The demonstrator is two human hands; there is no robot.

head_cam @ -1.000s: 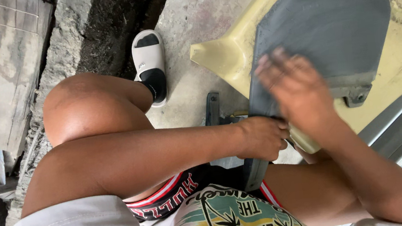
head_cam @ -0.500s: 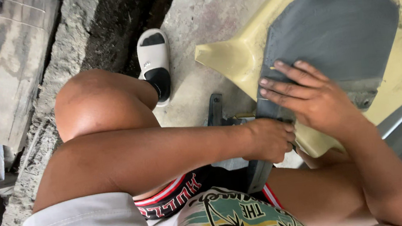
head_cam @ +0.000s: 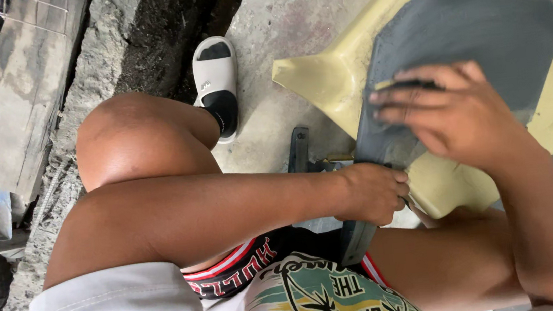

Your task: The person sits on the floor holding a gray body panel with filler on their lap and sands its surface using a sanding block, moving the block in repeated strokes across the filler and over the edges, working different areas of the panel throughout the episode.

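At the far left: weathered wooden planks (head_cam: 11,100) lie flat, grey and cracked along the grain, next to a rough concrete edge (head_cam: 109,29) that drops into a dark, gritty gap.
Foot: a pale slide sandal (head_cam: 214,70) over a dark sock rests on the concrete floor (head_cam: 290,19), planted forward; the raised knee (head_cam: 129,132) suggests a low squat or seat, which would put the work close to the lap.
Clothing: white sleeve and patterned shorts at the bottom edge, soft fabric.
Left hand (head_cam: 371,190): closed in a fist around the lower edge of the dark grey panel (head_cam: 468,35), fingers wrapped tight; the grip looks meant to brace the piece so it does not shift.
Bracket: a small dark metal piece (head_cam: 299,148) stands on the floor just beside that fist; what it belongs to I cannot tell.
Dark grey panel: a flat, matte, moulded-looking sheet with rounded corners, tilted up from the lap and leaning against the yellow moulded part (head_cam: 330,79).
Yellow moulded part: smooth, curved and dusty, lying on the floor behind the panel.
Right hand (head_cam: 452,115): palm down on the panel face, fingers bent and pressed together over a thin dark sheet with a pale edge (head_cam: 401,84), possibly abrasive paper; the flat hold spreads pressure across the surface.
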